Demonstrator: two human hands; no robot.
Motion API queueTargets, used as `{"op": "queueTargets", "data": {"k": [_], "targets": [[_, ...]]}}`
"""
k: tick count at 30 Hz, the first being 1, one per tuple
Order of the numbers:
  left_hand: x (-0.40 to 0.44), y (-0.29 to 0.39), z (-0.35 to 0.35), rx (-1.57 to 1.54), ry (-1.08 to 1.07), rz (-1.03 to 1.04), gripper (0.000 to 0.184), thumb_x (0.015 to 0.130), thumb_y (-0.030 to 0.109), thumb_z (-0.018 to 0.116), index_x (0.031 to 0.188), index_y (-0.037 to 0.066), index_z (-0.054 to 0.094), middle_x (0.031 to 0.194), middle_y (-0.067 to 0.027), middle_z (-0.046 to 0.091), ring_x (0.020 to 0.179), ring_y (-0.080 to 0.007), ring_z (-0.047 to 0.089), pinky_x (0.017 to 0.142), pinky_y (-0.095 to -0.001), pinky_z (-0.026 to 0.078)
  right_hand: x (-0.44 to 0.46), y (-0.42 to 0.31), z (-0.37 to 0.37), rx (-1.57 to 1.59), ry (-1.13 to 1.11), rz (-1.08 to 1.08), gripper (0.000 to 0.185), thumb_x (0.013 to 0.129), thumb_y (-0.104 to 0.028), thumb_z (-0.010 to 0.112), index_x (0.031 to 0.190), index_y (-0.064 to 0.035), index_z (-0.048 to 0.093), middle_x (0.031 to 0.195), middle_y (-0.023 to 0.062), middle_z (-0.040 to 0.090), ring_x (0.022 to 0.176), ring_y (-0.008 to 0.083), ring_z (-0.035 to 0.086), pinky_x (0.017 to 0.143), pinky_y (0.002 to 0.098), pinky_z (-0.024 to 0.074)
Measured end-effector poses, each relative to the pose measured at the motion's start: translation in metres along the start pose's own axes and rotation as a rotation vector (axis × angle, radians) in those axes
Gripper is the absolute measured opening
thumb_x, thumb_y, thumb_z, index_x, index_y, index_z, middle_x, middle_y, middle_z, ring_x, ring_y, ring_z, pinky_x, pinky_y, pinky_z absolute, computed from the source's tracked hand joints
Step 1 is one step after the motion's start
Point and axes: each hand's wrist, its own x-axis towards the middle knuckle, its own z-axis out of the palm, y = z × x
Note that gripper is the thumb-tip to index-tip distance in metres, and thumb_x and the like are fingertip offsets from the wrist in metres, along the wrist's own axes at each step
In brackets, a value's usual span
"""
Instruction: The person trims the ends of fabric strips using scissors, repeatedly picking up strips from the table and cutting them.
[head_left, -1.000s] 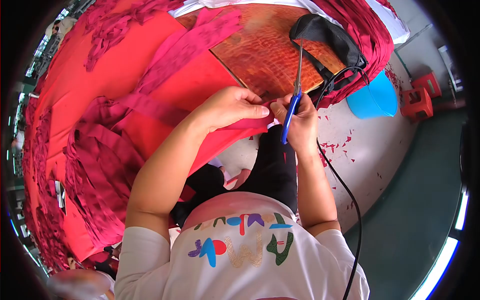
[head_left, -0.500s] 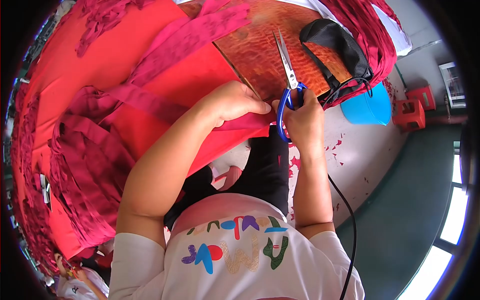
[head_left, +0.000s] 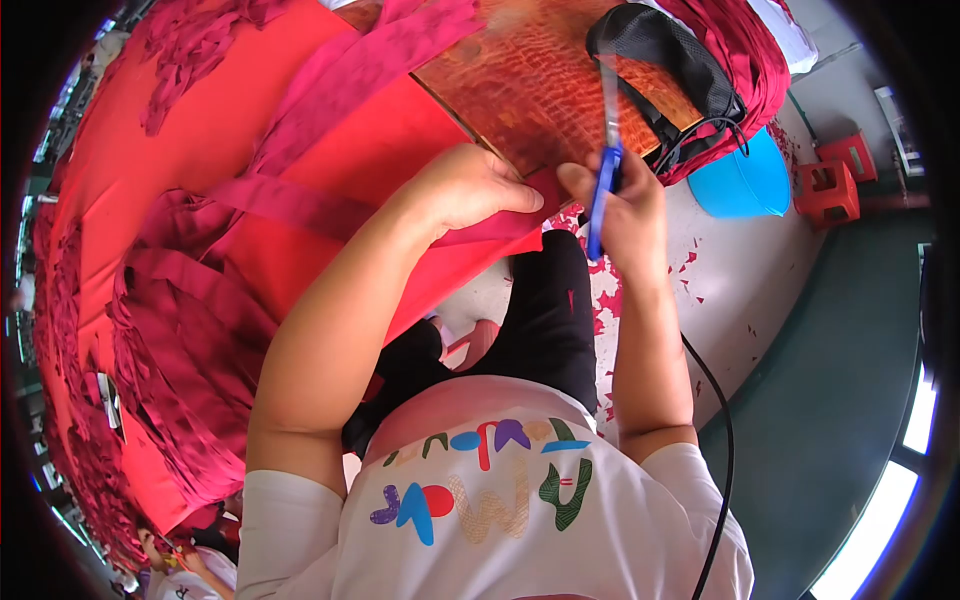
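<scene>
My left hand (head_left: 478,190) is closed in a pinch on the end of a dark red fabric strip (head_left: 290,203), at the table's near corner. The strip runs back to the left across the bright red cloth (head_left: 365,145). Just to the right, my right hand (head_left: 635,212) grips blue-handled scissors (head_left: 603,200), blades pointing away from me and blurred by motion. The scissors are apart from the strip. Beside my left forearm lies a heap of dark red strips (head_left: 180,330).
A wood-patterned surface (head_left: 530,75) holds a black mesh bag (head_left: 670,70). More dark red fabric (head_left: 755,60) hangs behind it. A blue bucket (head_left: 740,180) and red stools (head_left: 828,193) stand on the scrap-strewn floor. Another person (head_left: 195,575) is at lower left.
My right hand has moved slightly right and away from my left hand. The scissors have turned more upright and edge-on. My left hand still pinches the strip; the view has shifted slightly.
</scene>
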Motion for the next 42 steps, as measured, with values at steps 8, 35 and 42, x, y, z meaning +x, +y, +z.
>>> {"op": "queueTargets", "data": {"k": [8, 35, 42], "targets": [[-0.001, -0.001, -0.001, -0.005, 0.006, 0.008, 0.036, 0.079, 0.027, 0.076, 0.096, -0.003, 0.07, 0.097, -0.0139, 0.07, 0.098, -0.0202, 0.062, 0.093, -0.034, 0.044, -0.081, 0.03, -0.045, 0.197, -0.138, 0.299, 0.028, 0.082, -0.027, 0.056, 0.069, -0.0015, 0.053, 0.057, 0.0055, 0.053, 0.048, 0.0144, 0.052, 0.045, 0.027, 0.0416], [-0.01, -0.005, 0.006, -0.267, -0.103, 0.235, 0.017, 0.09, 0.018, 0.066, 0.098, 0.003, 0.065, 0.089, 0.0025, 0.062, 0.084, -0.0053, 0.055, 0.081, -0.0227, 0.043, -0.126, 0.07, -0.018, 0.277, -0.49, 0.365, 0.03, 0.073, -0.009, 0.059, 0.102, 0.0003, 0.054, 0.075, 0.0038, 0.056, 0.067, 0.0118, 0.052, 0.062, 0.0271, 0.0441], [-0.009, -0.007, 0.005, -0.309, -0.108, 0.249, 0.014, 0.09, 0.017, 0.065, 0.097, 0.005, 0.065, 0.087, 0.0045, 0.061, 0.082, -0.0037, 0.053, 0.079, -0.0211, 0.042, -0.118, 0.063, -0.023, 0.256, -0.475, 0.302, 0.029, 0.074, -0.012, 0.056, 0.099, 0.0023, 0.053, 0.075, 0.0048, 0.055, 0.067, 0.0139, 0.053, 0.063, 0.0278, 0.0449]]}}
